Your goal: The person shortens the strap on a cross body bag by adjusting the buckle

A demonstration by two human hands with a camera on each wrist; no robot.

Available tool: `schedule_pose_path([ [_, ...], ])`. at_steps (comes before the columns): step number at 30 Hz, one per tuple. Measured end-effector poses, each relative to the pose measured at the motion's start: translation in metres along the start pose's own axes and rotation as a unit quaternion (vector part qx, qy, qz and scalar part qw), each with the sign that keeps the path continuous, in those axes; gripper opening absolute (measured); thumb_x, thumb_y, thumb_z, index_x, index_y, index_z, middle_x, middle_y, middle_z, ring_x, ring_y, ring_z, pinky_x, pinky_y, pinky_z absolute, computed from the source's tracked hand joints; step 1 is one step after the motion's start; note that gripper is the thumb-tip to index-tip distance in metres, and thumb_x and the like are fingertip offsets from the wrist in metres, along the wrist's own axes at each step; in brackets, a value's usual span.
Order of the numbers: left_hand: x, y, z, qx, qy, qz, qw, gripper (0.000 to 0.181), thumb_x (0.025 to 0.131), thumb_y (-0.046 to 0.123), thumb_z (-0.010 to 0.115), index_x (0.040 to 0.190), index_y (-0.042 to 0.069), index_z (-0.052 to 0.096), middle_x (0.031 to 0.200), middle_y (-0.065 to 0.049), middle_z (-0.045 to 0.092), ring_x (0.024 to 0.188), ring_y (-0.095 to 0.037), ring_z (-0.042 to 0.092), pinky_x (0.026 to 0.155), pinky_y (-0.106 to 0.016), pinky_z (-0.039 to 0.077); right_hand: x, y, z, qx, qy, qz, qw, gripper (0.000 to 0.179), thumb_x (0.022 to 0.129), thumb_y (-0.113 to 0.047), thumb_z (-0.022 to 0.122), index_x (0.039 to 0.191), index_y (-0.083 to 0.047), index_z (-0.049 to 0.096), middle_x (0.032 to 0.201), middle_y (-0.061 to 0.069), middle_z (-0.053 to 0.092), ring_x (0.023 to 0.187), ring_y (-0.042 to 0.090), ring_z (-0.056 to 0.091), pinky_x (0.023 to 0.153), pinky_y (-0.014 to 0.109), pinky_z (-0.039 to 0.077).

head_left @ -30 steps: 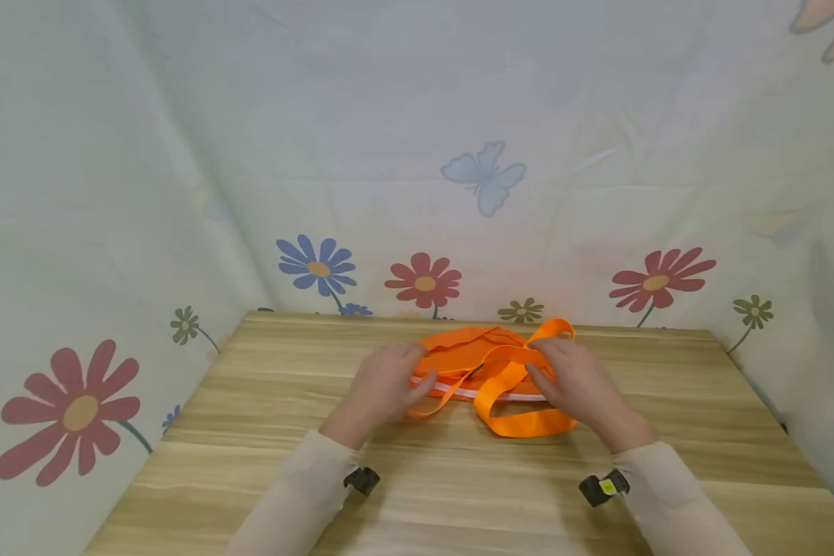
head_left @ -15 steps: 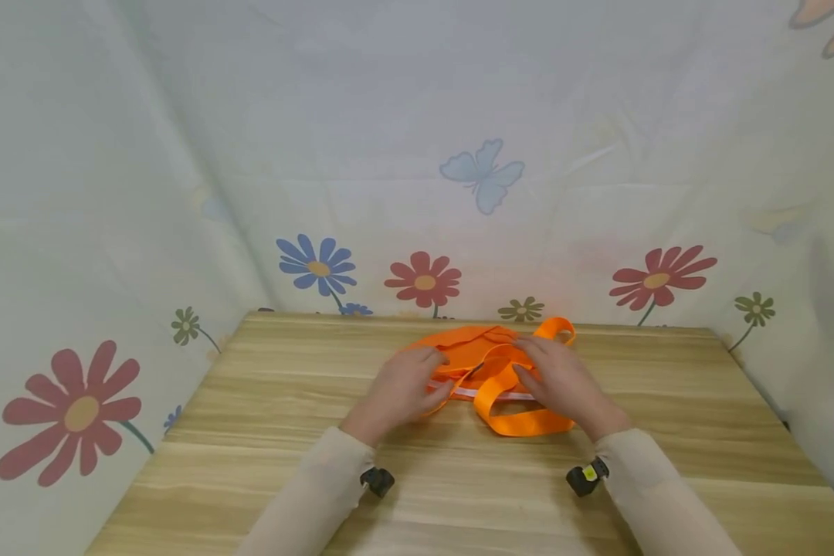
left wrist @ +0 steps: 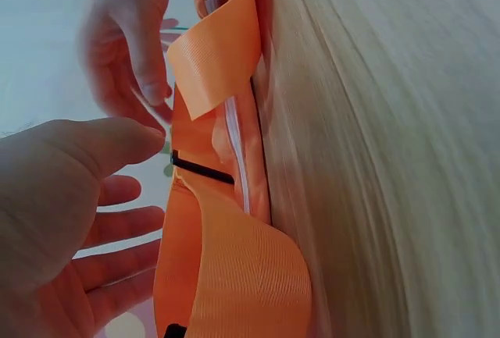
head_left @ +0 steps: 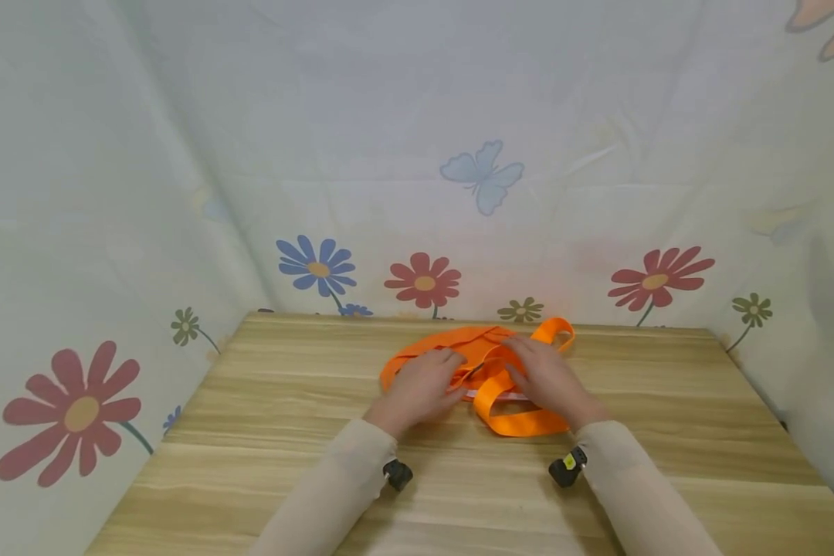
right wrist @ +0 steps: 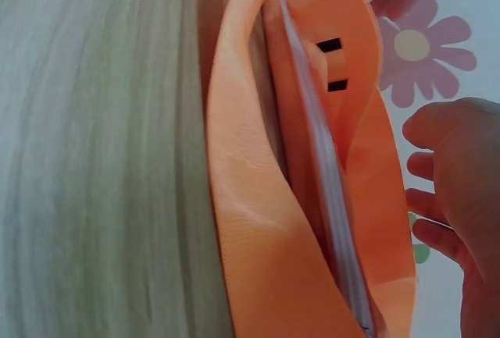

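An orange fabric bag (head_left: 417,344) lies flat near the table's back edge, with a white zipper (right wrist: 332,190) along its near side. Its wide orange webbing strap (head_left: 528,425) loops loosely over and in front of it. A black strap slider (left wrist: 205,170) shows in the left wrist view. Over the bag's left part hovers my left hand (head_left: 420,384), fingers relaxed and apart, holding nothing. My right hand (head_left: 547,380) is above the strap on the bag's right part, its fingers loosely bent with nothing between them. Part of the bag is hidden beneath both hands.
The bag rests on a wood-grain table (head_left: 285,463). Pale curtains (head_left: 361,139) printed with flowers and butterflies rise behind the table and at both sides. A small black camera (head_left: 398,474) is strapped to each wrist, over light sleeves.
Both hands have moved inward over the bag, the left to the right and the right to the left. More of the bag's left end now shows; the strap stays nearly in place.
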State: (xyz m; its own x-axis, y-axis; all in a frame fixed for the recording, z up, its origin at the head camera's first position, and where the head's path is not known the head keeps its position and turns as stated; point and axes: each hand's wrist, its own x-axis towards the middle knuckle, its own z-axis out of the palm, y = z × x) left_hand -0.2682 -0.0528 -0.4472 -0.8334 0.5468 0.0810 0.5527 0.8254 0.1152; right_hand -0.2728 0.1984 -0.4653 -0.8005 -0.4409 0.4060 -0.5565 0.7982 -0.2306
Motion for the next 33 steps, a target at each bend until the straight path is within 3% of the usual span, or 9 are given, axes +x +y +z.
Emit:
schedule_pose_path([
  [9,0.012,0.009,0.005,0.015,-0.022,-0.026,0.9993,0.062,0.103,0.047,0.072,0.155,0.015,0.056,0.150,-0.004,0.064,0.131,-0.024,0.066,0.111,-0.041,0.058,0.007,0.000,0.013,-0.002,-0.002,0.003,1.0000,0.044,0.100,-0.010,0.076,0.141,0.001,0.064,0.141,0.021,0.067,0.127,0.044,0.065,0.113,0.061,0.052],
  [14,0.018,0.009,0.010,0.001,-0.028,-0.041,0.9988,0.054,0.103,0.037,0.075,0.150,0.013,0.061,0.143,-0.005,0.068,0.126,-0.024,0.068,0.109,-0.041,0.059,0.009,0.002,0.020,-0.020,-0.014,0.017,0.9996,0.045,0.099,-0.012,0.077,0.141,-0.001,0.064,0.142,0.020,0.065,0.132,0.042,0.062,0.115,0.063,0.046],
  [18,0.021,0.008,0.013,-0.017,-0.028,-0.047,0.9984,0.043,0.105,0.030,0.073,0.143,0.011,0.065,0.133,-0.005,0.073,0.118,-0.024,0.070,0.107,-0.041,0.060,0.009,0.004,0.026,-0.026,-0.014,0.012,0.9995,0.042,0.100,-0.011,0.077,0.139,0.000,0.065,0.140,0.019,0.066,0.129,0.039,0.064,0.111,0.061,0.049],
  [26,0.024,0.005,0.015,-0.048,-0.008,-0.040,0.9980,0.022,0.106,0.017,0.070,0.127,0.012,0.074,0.114,-0.001,0.077,0.099,-0.020,0.071,0.098,-0.037,0.063,0.008,0.004,0.031,0.004,0.006,0.016,0.9998,0.025,0.103,-0.010,0.073,0.126,-0.002,0.072,0.122,0.013,0.070,0.110,0.031,0.068,0.101,0.053,0.053],
  [29,0.023,0.004,0.013,-0.066,-0.006,-0.041,0.9970,0.021,0.107,0.016,0.067,0.126,0.014,0.075,0.113,0.000,0.077,0.099,-0.019,0.070,0.098,-0.037,0.062,0.006,0.004,0.030,0.024,0.011,0.030,0.9992,0.014,0.103,-0.010,0.073,0.115,-0.004,0.074,0.110,0.009,0.070,0.101,0.029,0.067,0.099,0.052,0.051],
  [33,0.017,0.002,0.008,-0.096,-0.005,-0.042,0.9945,0.027,0.109,0.015,0.063,0.134,0.015,0.073,0.122,0.000,0.078,0.110,-0.020,0.072,0.105,-0.038,0.060,0.004,0.004,0.026,0.041,0.013,0.044,0.9981,0.008,0.104,-0.011,0.071,0.109,-0.006,0.074,0.103,0.007,0.075,0.098,0.029,0.071,0.101,0.052,0.048],
])
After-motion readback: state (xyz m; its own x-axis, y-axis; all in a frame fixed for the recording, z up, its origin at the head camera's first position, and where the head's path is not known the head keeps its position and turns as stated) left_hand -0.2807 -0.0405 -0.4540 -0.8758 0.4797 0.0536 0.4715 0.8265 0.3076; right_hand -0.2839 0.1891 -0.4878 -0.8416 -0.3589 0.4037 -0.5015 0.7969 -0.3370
